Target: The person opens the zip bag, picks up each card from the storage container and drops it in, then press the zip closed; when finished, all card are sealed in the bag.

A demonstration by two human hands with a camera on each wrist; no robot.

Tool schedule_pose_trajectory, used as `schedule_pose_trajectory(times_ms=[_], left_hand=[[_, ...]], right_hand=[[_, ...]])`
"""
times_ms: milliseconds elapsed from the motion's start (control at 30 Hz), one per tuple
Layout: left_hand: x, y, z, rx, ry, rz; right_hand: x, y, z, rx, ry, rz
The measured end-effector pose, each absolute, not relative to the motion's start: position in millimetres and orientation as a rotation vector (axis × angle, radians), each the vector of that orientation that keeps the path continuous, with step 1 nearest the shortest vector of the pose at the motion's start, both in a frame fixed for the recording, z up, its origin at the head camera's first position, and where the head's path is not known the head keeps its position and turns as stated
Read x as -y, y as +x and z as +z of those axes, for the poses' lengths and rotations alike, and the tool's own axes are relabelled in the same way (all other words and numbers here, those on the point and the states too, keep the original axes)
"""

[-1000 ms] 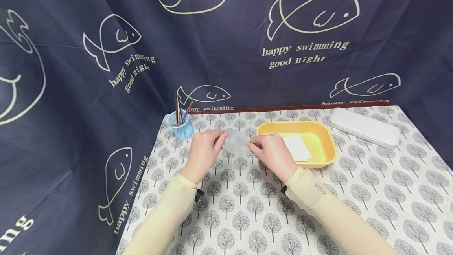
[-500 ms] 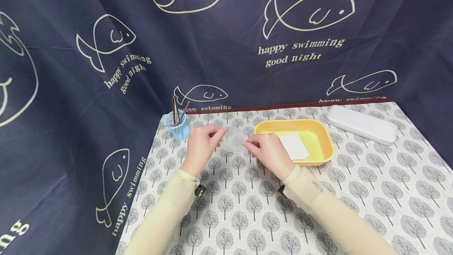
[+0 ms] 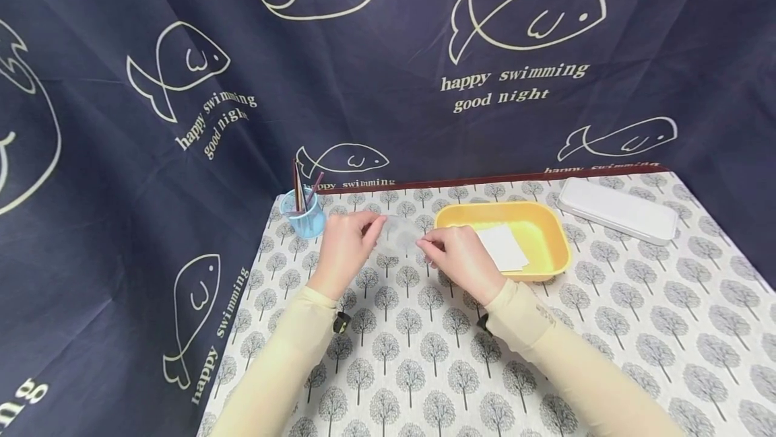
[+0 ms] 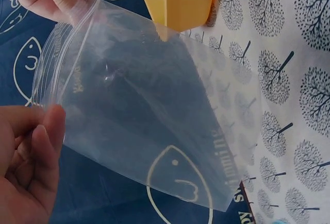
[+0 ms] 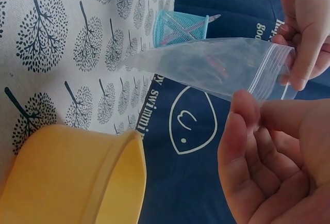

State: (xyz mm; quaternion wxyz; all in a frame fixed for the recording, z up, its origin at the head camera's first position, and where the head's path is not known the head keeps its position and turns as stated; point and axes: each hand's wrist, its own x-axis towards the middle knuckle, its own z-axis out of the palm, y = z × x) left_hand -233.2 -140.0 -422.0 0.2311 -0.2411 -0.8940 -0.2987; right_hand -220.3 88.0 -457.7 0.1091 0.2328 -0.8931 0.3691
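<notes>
A clear zip-lock bag (image 4: 144,90) hangs between my two hands over the patterned cloth. My left hand (image 3: 342,248) pinches one end of its ridged zip edge between thumb and forefinger. At the other end of that edge, my right hand (image 3: 463,258) pinches the plastic the same way. The bag's body slopes away from the fingers in both wrist views, and no contents show inside. From the head view it is faint and nearly see-through. Whether the zip is sealed or parted, I cannot tell.
Just beyond my right hand stands a yellow tray (image 3: 548,248) with white paper cards (image 3: 503,248) in it. A blue mesh pencil cup (image 3: 309,221) holds several pencils at the back left. A white case (image 3: 618,210) lies at the back right, before the navy curtain (image 3: 388,73).
The head view has shifted a little. My left fingertips have risen slightly relative to the right ones, tilting the bag's upper edge. Both hands keep their pinch on the zip-lock bag.
</notes>
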Motion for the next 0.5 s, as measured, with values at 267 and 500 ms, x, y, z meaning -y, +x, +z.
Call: schedule_pose_trajectory(times_ms=[267, 500], left_hand=[[141, -235, -418, 2.437, -0.642, -0.772], [140, -236, -416, 2.422, -0.656, -0.716]], right_hand=[[-111, -226, -444, 2.76, 0.613, 1.124], [-168, -254, -433, 2.839, 0.557, 0.935]])
